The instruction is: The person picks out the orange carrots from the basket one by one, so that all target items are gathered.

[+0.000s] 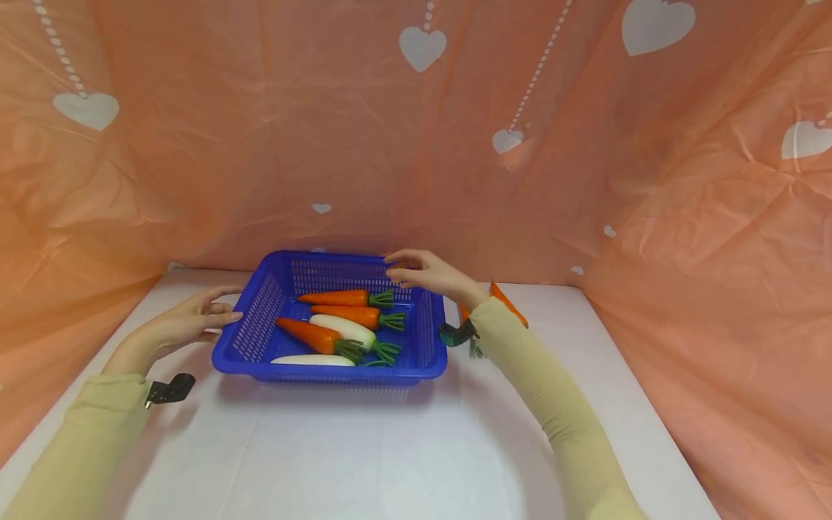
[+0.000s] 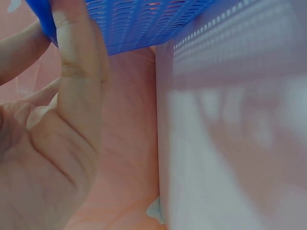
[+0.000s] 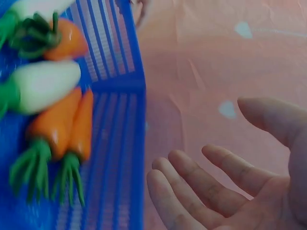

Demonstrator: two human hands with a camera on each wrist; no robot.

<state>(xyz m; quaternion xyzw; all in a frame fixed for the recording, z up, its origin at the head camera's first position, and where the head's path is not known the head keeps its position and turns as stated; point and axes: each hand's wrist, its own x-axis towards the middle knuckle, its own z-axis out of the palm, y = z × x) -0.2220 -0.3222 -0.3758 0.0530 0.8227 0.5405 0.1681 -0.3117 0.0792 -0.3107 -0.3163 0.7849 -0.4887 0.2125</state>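
A blue slotted basket (image 1: 328, 372) stands mid-table holding three orange carrots (image 1: 334, 297) and two white radishes (image 1: 344, 328). My left hand (image 1: 227, 303) reaches to the basket's left rim, its fairly straight fingers touching the edge. In the left wrist view my left hand (image 2: 72, 120) has its thumb lying against the blue basket (image 2: 144, 24). Over the far right corner hovers my right hand (image 1: 396, 267), holding nothing. The right wrist view shows that right hand (image 3: 206, 139) with a bare palm and relaxed fingers beside the basket wall (image 3: 136, 86), carrots (image 3: 57, 124) and a radish (image 3: 43, 86).
Another carrot (image 1: 510, 303) lies on the white table (image 1: 390, 462) right of the basket, partly hidden by my right forearm. Orange sheeting with white hearts (image 1: 422, 47) closes in the back and both sides.
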